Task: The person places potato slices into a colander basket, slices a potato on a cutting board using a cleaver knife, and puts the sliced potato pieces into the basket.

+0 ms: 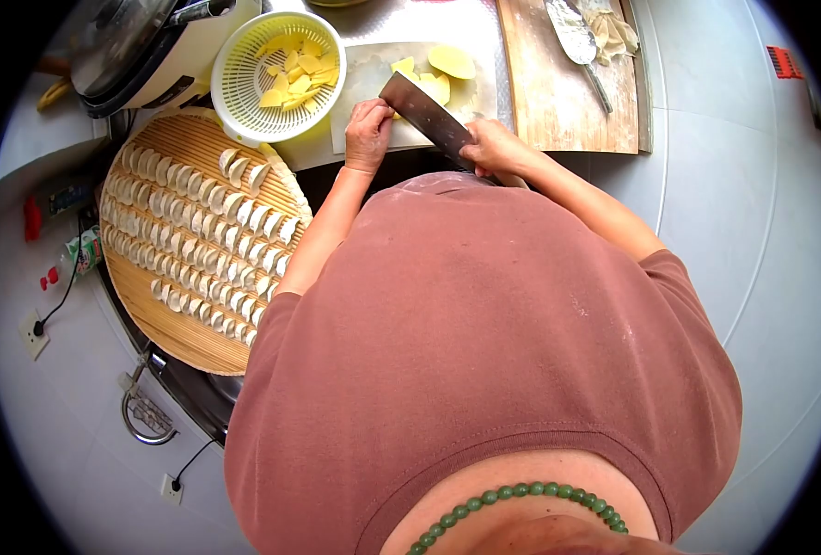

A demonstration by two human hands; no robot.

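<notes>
My right hand (pixel 494 146) is closed around the handle of a cleaver (pixel 426 116), whose broad dark blade slants up and left over the cutting board (pixel 360 79). Close to the left side of the blade, my left hand (pixel 369 134) has its fingers curled. A bit of yellow shows at its fingertips, apparently a potato piece, mostly hidden by the hand and blade. Beyond the blade lie cut potato pieces (pixel 436 88) and a larger potato half (pixel 452 63). Left of the board, a white colander (pixel 228 83) holds potato slices (pixel 292 79).
A round woven tray (pixel 189 347) with rows of dumplings (pixel 193 217) stands at left. Behind it is a cooker (pixel 165 65). At right lies a floury wooden board (pixel 558 116) with a scoop (pixel 572 35) and a crumpled cloth or bag (pixel 611 35).
</notes>
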